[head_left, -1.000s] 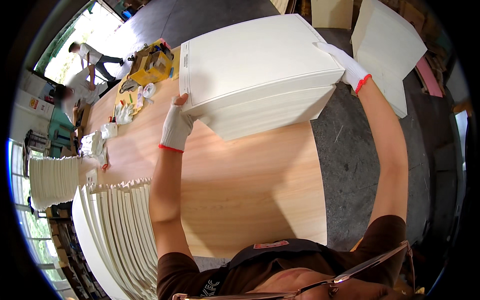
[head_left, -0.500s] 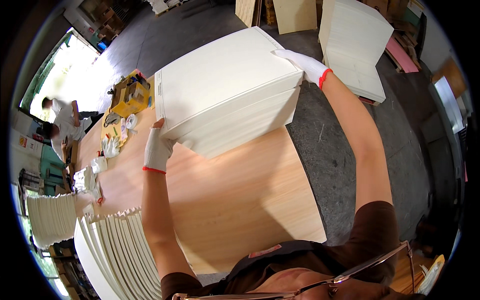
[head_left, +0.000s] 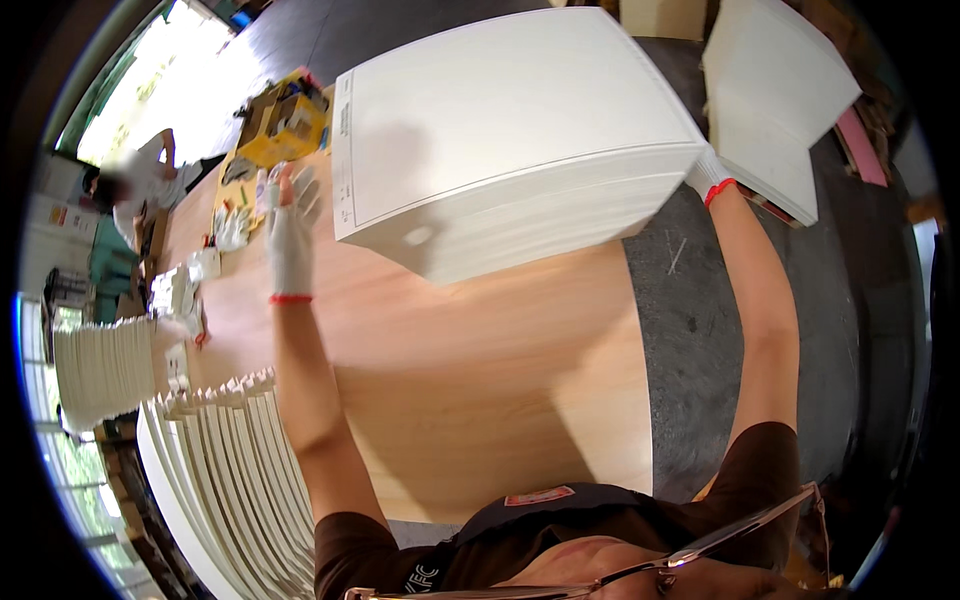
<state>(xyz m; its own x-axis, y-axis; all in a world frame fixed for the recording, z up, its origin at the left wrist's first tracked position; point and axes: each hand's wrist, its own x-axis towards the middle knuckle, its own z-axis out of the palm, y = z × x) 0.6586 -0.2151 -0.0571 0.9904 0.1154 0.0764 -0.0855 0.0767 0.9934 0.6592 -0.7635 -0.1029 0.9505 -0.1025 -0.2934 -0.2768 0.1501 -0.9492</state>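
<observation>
Stack (head_left: 540, 205) of wht sheets, thick, lying flat at far end of tbl (head_left: 480, 360), a bit skewed. Top sheet (head_left: 520, 100) face-up: thin dk border, tiny print along L edge. Near side tapers twd btm.

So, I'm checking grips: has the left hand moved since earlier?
Yes: the left hand has moved left, off the stack, judged against the yellow box.

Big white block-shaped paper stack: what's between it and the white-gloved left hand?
In the head view, only a narrow strip of bare, light-brown wooden tabletop shows between the white-gloved left hand and the paper stack.
</observation>
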